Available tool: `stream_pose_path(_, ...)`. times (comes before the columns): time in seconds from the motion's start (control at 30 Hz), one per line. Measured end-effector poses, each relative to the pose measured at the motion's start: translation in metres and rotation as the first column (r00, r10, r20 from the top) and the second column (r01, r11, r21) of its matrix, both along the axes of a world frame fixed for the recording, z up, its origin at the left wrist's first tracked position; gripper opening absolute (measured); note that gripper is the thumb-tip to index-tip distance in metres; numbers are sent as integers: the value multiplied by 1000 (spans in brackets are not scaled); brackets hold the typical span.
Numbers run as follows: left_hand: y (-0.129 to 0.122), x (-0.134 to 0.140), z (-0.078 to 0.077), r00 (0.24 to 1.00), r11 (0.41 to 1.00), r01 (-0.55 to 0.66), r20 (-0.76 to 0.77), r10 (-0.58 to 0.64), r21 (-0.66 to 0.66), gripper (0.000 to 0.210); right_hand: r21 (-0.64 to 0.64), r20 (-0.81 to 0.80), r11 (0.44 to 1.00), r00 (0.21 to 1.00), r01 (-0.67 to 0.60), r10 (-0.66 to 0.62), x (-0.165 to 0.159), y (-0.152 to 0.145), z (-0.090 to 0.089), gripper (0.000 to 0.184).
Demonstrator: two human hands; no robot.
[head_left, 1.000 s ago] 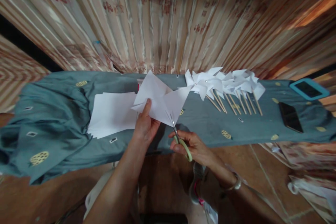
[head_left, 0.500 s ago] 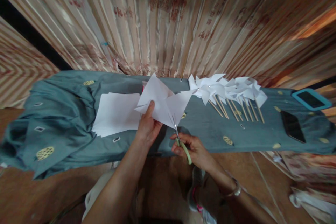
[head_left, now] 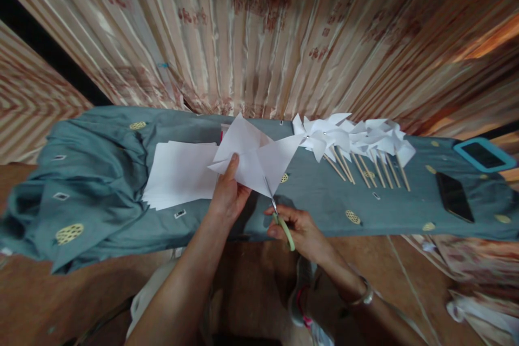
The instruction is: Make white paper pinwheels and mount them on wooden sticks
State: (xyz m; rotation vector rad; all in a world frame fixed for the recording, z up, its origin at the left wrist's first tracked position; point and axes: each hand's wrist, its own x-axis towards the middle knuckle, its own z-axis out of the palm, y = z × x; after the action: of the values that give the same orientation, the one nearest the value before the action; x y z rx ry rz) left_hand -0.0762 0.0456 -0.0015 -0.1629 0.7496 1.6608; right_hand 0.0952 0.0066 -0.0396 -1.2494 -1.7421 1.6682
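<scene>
My left hand (head_left: 231, 192) grips a white square of paper (head_left: 247, 143) with slits cut in from its corners, the thumb lying on top. In my right hand (head_left: 298, 227) is a pair of scissors (head_left: 283, 224) with light green handles. Their blades are at the paper's lower right corner, closed or nearly so along a slit there. A stack of white paper (head_left: 182, 173) lies on the cloth to the left of my left hand. To the right, several white paper pinwheels (head_left: 324, 135) on thin wooden sticks (head_left: 360, 170) lie in an overlapping row.
A grey-green cloth (head_left: 316, 211) with pineapple prints covers the long narrow table, bunched up at the left end. At the right end lie a dark phone (head_left: 454, 197) and a blue-framed tablet-like device (head_left: 484, 154). A patterned curtain (head_left: 259, 38) hangs behind the table.
The scissor blades have closed together along the slit at the paper's lower right corner. Both hands stay in almost the same place, and the view has shifted very slightly.
</scene>
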Motion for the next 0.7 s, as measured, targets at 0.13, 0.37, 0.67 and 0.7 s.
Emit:
stream_pose_path(0.13, 0, 0, 0, 1000, 1000, -2, 11, 2, -20, 18, -28, -19, 999, 999, 34, -35, 0, 0, -2, 40)
stream_pose_path(0.37, 2, -1, 0, 1000, 999, -11, -7, 10, -30, 10, -145, -49, 984, 992, 104, -113, -5, -2, -2, 44)
stream_pose_path(0.67, 1, 0, -2, 1000, 999, -23, 7, 23, -23, 25, -52, -35, 996, 997, 72, -74, -2, -2, -5, 40)
stream_pose_path(0.7, 0, 1, -3, 1000, 999, -18, 1, 18, -27, 26, -26, -26, 998, 998, 65, -66, -2, -2, -4, 39)
